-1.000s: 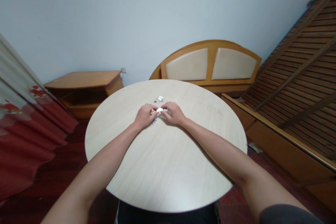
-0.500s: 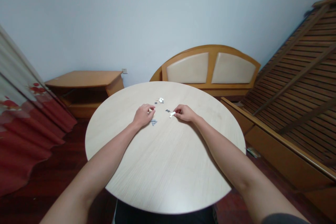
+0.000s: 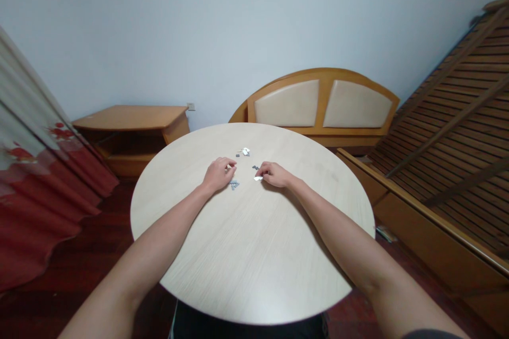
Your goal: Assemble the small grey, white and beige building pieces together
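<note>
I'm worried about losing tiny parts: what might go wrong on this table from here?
1. The right hand is at a white piece close to the dark pieces, so its fingers might nudge those.
2. The grey pieces lie loose just beside the left hand; a careless sweep could scatter them.
3. The round table shows no raised rim, so a piece knocked hard enough might slide off.

Table pale beige, wood-grained; small pieces white, light grey, dark grey; curtain cream, red, flower-patterned.
</note>
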Available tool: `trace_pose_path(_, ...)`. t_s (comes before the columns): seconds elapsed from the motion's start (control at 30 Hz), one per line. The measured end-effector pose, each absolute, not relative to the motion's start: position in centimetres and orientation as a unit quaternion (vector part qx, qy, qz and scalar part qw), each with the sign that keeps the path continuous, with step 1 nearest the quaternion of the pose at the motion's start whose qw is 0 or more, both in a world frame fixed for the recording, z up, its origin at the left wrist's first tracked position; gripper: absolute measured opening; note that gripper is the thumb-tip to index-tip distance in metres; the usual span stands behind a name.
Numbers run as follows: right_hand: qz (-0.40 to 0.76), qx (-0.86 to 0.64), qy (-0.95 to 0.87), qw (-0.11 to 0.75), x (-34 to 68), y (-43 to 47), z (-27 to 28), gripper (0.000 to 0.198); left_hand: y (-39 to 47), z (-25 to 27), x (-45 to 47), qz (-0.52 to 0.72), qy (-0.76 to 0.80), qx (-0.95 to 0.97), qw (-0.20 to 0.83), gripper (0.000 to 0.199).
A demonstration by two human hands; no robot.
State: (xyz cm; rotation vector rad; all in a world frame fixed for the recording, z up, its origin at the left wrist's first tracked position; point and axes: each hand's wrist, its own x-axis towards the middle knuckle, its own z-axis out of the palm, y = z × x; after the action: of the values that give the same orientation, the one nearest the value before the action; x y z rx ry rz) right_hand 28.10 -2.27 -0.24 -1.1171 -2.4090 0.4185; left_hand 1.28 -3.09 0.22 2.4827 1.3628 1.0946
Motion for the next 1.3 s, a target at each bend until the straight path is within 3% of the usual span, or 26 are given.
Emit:
trace_pose_path(0.27,0.127,-0.463,-0.827,0.292,28.4,1.1,-1.5,0.044,-3.3,0.6,1.3,0.367,0.448,0.813,0.055,0.016)
trace_pose_path(0.5,0.067,-0.5,-0.844,0.181,26.3,7.8,-1.7,0.052,-3.1,0.6,0.9,0.369,0.453,0.81,0.051,0.015)
trace_pose_path(0.87,0.054,-0.544,-0.823,0.157,26.9,7.8,-1.4,0.031,-2.9,0.5,0.6,0.377,0.458,0.803,0.054,0.017)
trace_pose_path(1.13,0.057,-0.503,-0.847,0.163,26.7,7.1,-0.4,0.037,-3.4,0.7,0.8,0.371,0.464,0.802,0.062,0.017)
trace_pose_path(1.3,0.063,-0.558,-0.814,0.147,26.4,7.6,-0.2,0.038,-3.1,0.6,0.5,0.373,0.464,0.801,0.055,0.018)
